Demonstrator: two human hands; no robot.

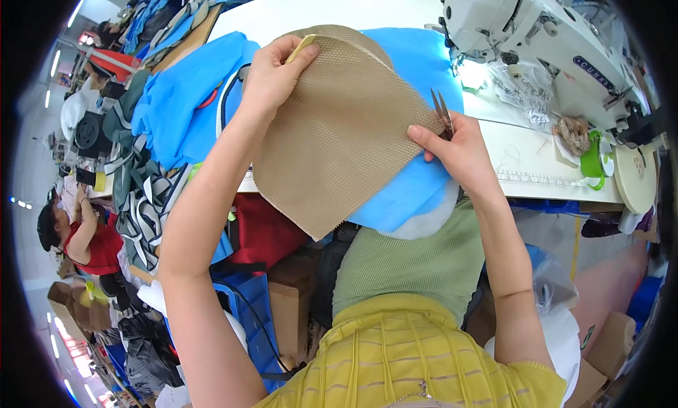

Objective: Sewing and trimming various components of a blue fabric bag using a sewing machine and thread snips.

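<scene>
A tan mesh fabric panel (339, 118) with a rounded outline is held up in front of me, spread between both hands. At its upper left edge my left hand (274, 75) is closed, pinching the fabric; a small yellow strip (302, 48) shows at the fingertips. The opposite edge is gripped by my right hand (455, 147), which also holds a pair of small dark snips (441, 108), blades pointing up. Beneath the panel lies blue fabric (406, 196) with a whitish layer (427, 217) under its near edge.
A white sewing machine (522, 27) stands at the far right of the white table (311, 9). Near it are a clear plastic bag (522, 90) and a green tape dispenser (597, 157). More blue fabric (180, 97) is heaped at left. A person in red (95, 242) works beyond.
</scene>
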